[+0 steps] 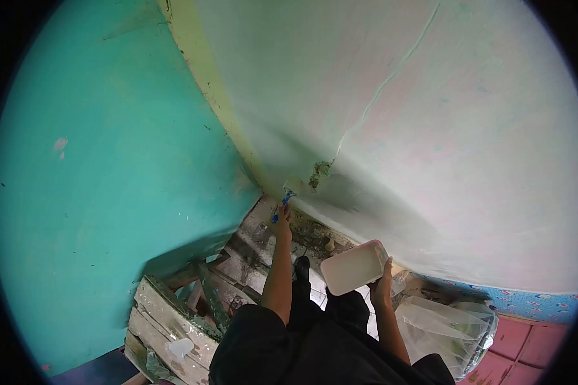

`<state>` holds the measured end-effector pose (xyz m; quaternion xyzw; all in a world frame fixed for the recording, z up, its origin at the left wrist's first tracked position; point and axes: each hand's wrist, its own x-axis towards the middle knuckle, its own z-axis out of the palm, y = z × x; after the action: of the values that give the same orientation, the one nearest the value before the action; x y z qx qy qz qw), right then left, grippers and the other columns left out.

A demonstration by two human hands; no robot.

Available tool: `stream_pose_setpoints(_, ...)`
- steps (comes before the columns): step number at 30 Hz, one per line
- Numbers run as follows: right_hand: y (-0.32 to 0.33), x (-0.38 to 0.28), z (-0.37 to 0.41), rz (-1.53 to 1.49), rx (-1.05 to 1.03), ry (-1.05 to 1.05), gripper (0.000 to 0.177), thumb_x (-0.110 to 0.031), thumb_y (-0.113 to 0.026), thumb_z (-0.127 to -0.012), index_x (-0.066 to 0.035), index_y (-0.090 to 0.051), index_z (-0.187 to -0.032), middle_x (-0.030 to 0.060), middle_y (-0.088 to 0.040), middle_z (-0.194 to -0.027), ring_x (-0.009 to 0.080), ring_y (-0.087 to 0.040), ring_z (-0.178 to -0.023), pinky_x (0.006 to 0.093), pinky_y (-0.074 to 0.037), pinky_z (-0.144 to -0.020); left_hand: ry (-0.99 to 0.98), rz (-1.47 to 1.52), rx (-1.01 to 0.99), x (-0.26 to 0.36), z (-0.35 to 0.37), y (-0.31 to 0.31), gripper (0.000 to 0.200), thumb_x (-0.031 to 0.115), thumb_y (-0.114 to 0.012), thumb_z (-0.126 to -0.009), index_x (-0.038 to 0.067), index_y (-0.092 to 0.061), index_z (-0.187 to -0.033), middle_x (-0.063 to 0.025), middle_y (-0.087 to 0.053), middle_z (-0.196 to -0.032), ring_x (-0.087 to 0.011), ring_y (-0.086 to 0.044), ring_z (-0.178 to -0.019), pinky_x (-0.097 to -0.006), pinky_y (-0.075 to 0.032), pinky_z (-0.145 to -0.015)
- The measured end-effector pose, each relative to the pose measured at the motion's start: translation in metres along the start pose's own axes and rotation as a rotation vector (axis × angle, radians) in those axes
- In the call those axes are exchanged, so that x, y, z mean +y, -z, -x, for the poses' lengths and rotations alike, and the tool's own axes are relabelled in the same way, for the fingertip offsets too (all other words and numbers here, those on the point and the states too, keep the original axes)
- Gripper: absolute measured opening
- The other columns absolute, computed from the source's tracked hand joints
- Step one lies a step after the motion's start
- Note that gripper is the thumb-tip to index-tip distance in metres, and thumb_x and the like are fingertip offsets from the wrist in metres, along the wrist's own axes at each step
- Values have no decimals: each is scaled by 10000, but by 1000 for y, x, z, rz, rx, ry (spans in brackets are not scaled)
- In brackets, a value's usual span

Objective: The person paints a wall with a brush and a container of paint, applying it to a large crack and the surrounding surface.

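Observation:
My left hand is closed round the blue handle of a small paint roller, stretched out low toward the corner. The roller's pale head is at the whitish wall, just left of a rough broken hole; whether it touches is hard to tell. In my right hand, gripped by its right edge, is a shallow pale plastic tub, tilted somewhat. Its inside looks off-white, and I cannot make out how much paint it holds.
A teal wall meets the whitish wall at a yellowish corner strip. A long crack runs up from the hole. Paint-spattered wooden furniture stands at lower left. Clear plastic containers sit at lower right, beside pink panels.

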<state>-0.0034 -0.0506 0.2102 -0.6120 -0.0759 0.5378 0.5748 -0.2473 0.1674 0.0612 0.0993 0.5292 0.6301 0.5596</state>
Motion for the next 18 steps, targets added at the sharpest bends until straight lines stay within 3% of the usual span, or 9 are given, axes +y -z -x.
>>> stream_pose_setpoints(3, -2, 4, -7, 13, 11, 1, 700, -632, -350, -981, -76, -439, -1397, 125, -565, -1284, 253, -593, -1125, 413, -523, -883, -9, -31, 105, -17, -13, 5, 317, 231, -647, -951, -29, -627, -1133, -89, -685, -991, -202, -685, -906, -305, -543, -715)
stream_pose_setpoints(5, -2, 12, -15, -5, 30, 3, 701, -631, -351, -982, -76, -434, -1402, 125, -560, -1294, 256, -586, -1138, 421, -516, -894, -51, -32, 8, -34, -38, 14, 316, 242, -640, -955, -41, -633, -1097, -117, -673, -930, -199, -675, -820, -316, -551, -712)
stream_pose_setpoints(7, -10, 6, -12, -56, -10, 20, 637, -588, -373, -995, -72, -442, -1362, 116, -563, -1235, 235, -601, -1082, 387, -531, -820, -137, -60, -26, -24, -44, 2, 320, 249, -633, -960, -57, -634, -1054, -132, -664, -872, -186, -661, -754, -311, -550, -690)
stream_pose_setpoints(8, -15, 3, -11, -84, -30, 29, 605, -566, -384, -1001, -70, -446, -1342, 111, -564, -1206, 225, -609, -1053, 370, -539, -782, -201, -87, -10, -3, -28, -21, 325, 251, -628, -963, -67, -632, -1029, -133, -660, -845, -174, -652, -731, -301, -545, -670)
stream_pose_setpoints(12, -23, -2, -14, -128, -73, 45, 599, -547, -393, -1005, -67, -431, -1361, 119, -542, -1236, 225, -578, -1115, 373, -533, -837, -372, -154, -8, 93, 38, -86, 317, 212, -617, -961, -100, -607, -1012, -142, -668, -844, -157, -656, -701, -258, -558, -617)
stream_pose_setpoints(18, -30, 2, -22, -113, -37, 53, 655, -591, -374, -994, -85, -424, -1406, 119, -569, -1275, 251, -575, -1149, 425, -489, -938, -524, -1, -201, 235, 138, -142, 386, 290, -589, -981, -80, -624, -1085, -145, -686, -897, -195, -673, -761, -274, -538, -661)
